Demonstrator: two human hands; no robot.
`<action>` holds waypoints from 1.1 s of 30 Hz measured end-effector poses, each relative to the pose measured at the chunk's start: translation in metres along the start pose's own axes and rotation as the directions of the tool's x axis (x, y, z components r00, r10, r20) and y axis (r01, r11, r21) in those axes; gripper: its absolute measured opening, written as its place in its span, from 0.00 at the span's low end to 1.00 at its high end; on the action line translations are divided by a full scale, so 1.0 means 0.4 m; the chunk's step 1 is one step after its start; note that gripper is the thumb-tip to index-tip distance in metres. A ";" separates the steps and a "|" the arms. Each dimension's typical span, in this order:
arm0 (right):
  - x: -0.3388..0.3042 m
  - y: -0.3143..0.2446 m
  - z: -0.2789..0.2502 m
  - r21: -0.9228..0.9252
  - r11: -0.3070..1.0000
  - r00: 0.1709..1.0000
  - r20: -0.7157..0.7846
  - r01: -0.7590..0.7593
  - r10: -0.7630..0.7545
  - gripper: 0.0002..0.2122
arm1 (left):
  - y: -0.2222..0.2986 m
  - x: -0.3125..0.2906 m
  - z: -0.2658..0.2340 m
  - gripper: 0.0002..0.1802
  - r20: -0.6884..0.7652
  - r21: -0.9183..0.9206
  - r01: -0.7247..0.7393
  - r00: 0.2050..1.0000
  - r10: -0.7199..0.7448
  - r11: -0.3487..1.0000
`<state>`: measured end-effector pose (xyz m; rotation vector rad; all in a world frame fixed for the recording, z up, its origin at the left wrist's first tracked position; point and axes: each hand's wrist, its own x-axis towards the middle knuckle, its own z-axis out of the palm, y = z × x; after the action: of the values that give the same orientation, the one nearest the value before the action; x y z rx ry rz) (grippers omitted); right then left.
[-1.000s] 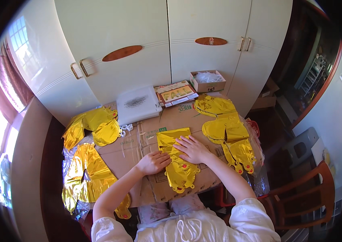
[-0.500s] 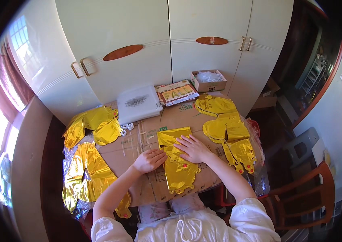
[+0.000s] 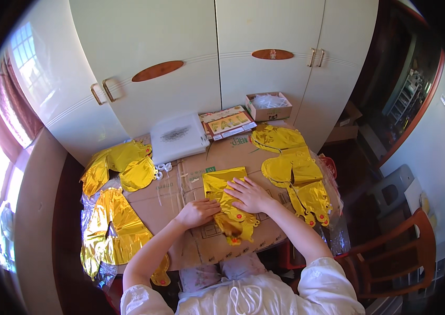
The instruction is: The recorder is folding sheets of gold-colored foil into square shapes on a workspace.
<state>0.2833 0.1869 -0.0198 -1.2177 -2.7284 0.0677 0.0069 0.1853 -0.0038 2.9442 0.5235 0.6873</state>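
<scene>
A flat gold foil balloon (image 3: 224, 178) lies in the middle of the cardboard (image 3: 180, 231), its lower end crumpled and a red dot near its right side. My right hand (image 3: 247, 195) rests flat on it with the fingers spread. At its left edge my left hand (image 3: 197, 213) has its fingers curled together on the foil; the fingertips are partly hidden. Other flat gold balloons lie around: one at the back left (image 3: 137, 172), one at the front left (image 3: 109, 223), and overlapping ones on the right (image 3: 293, 167).
Along the back stand a stack of clear plastic bags (image 3: 178, 139), printed card packages (image 3: 228, 124) and a small box (image 3: 268, 111) of clear plastic pieces. White ribbon rolls (image 3: 162, 170) lie near the back-left balloon. Cabinet doors (image 3: 143, 42) rise behind; a wooden chair (image 3: 401, 254) stands right.
The lower end of the middle balloon has bunched up and become shorter. My left hand has shifted slightly right onto its edge; my right hand stays in place on the foil.
</scene>
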 end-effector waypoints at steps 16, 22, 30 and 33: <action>-0.160 -0.025 -0.101 0.547 0.813 0.972 0.004 -0.199 0.236 0.24 | 0.027 -0.006 0.028 0.14 -0.099 -0.377 0.387 0.886 -0.452 0.841; -0.142 0.004 -0.023 0.558 0.810 0.929 -0.176 -0.178 0.325 0.16 | 0.025 0.009 0.016 0.14 0.070 -0.420 0.527 0.830 -0.553 0.739; -0.106 -0.025 -0.053 0.584 0.773 0.889 -0.179 -0.250 0.422 0.17 | 0.073 0.049 0.002 0.16 0.049 -0.449 0.724 0.605 -0.794 0.524; -0.102 -0.021 -0.036 0.566 0.804 0.881 -0.268 -0.183 0.389 0.16 | 0.068 0.041 0.010 0.16 0.008 -0.433 0.712 0.616 -0.788 0.552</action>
<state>0.3064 0.1506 -0.0097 -1.2985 -1.9788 0.5288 0.0311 0.1655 0.0035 1.9562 1.3724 0.8060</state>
